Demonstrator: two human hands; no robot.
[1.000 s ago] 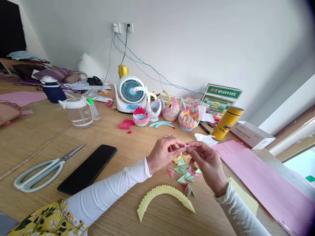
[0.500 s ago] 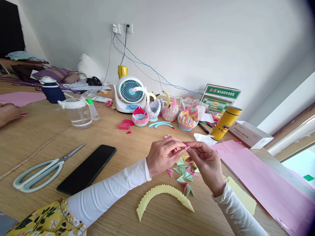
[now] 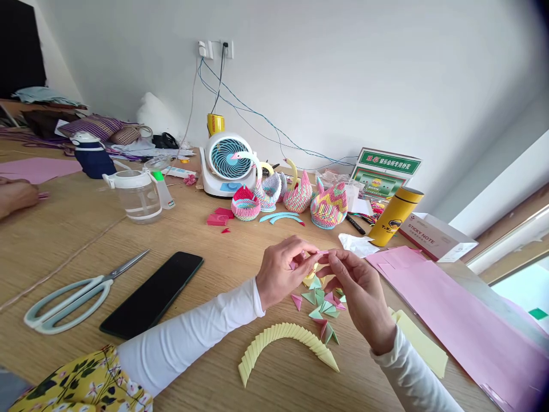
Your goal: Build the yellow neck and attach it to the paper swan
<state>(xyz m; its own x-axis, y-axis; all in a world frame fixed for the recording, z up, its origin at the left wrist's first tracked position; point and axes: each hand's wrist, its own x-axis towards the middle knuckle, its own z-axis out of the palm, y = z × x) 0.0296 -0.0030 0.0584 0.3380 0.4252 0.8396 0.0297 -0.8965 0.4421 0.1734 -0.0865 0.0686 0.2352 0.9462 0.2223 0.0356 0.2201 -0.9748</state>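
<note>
Between the fingertips of both hands is a small piece of folded pink paper (image 3: 321, 252). My left hand (image 3: 283, 269) pinches its left end, and my right hand (image 3: 355, 286) pinches the right end; the fingers cover most of it. Under and just behind my hands lie several folded paper triangles (image 3: 319, 296) in green, pink and yellow. Closer to me rests a curved chain of yellow folded paper (image 3: 283, 335). Beyond my hands stand several folded-paper swans (image 3: 328, 206), with two light-blue curved strips (image 3: 281, 217) in front of them.
At left lie scissors (image 3: 72, 297) and a black phone (image 3: 152, 294). Behind them stands a clear jug (image 3: 143, 197); a fan (image 3: 227, 166) is at the back. Pink sheets (image 3: 454, 315) and a yellow flask (image 3: 395, 216) are at right. Another person's hand (image 3: 17, 197) shows far left.
My fingers have shifted slightly around the pink paper, which now lies flatter between them. My right hand's fingers have curled and turned a little. The other things stay in place.
</note>
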